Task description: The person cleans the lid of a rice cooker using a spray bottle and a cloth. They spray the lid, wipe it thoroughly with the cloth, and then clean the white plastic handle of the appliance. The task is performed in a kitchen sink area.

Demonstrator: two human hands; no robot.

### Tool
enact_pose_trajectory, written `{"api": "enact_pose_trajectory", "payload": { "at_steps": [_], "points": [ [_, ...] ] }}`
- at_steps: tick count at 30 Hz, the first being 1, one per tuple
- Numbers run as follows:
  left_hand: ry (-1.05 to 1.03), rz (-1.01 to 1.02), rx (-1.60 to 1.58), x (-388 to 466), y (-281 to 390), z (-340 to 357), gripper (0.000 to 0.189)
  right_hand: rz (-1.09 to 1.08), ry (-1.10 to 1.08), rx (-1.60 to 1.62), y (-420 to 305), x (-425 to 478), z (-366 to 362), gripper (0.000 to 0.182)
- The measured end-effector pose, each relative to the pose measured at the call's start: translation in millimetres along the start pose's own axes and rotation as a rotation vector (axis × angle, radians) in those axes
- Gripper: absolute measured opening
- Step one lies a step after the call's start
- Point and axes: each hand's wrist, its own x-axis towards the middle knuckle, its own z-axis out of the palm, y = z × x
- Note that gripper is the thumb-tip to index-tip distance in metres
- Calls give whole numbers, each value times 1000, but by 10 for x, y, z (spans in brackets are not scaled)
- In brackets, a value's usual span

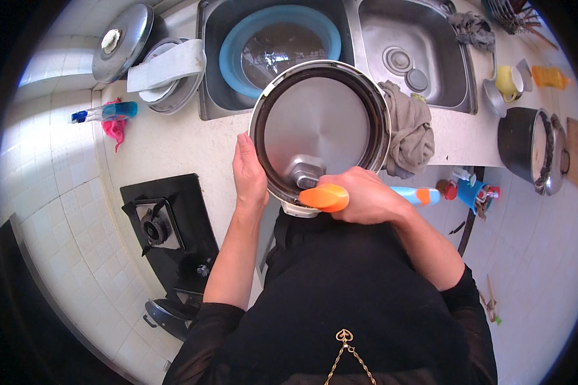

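Observation:
My left hand (250,166) grips the left rim of a round metal lid (318,120) with a pale outer rim and a dark inner ring, tilted over the counter's front edge. In my right hand (371,195) is a brush with an orange head (325,198) and a light-blue handle (412,195). The orange head lies at the lid's near rim, beside a small metal fitting (308,175) on the lid's inside; its bristles are mostly hidden. A grey-brown cloth (409,130) lies just right of the lid.
Beyond the lid is a double sink holding a blue basin (334,36) of water at left. A black gas stove (197,211), stacked bowls (188,91) and a spray bottle (108,111) are on the left. At right stand a dark pot (518,139) and a yellow mug (508,82).

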Motion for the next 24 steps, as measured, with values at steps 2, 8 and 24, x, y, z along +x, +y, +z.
{"api": "enact_pose_trajectory", "payload": {
  "at_steps": [2,8,24],
  "points": [
    [8,-6,28,35,-4,-16,58,75,-22,-56,74,-122,-30,28],
    [122,7,134,70,-25,-12,33,321,32,-45,330,-594,-140,28],
    [223,109,17,-8,-205,275,24,166,85,5,312,-403,310,17]
  ]
}}
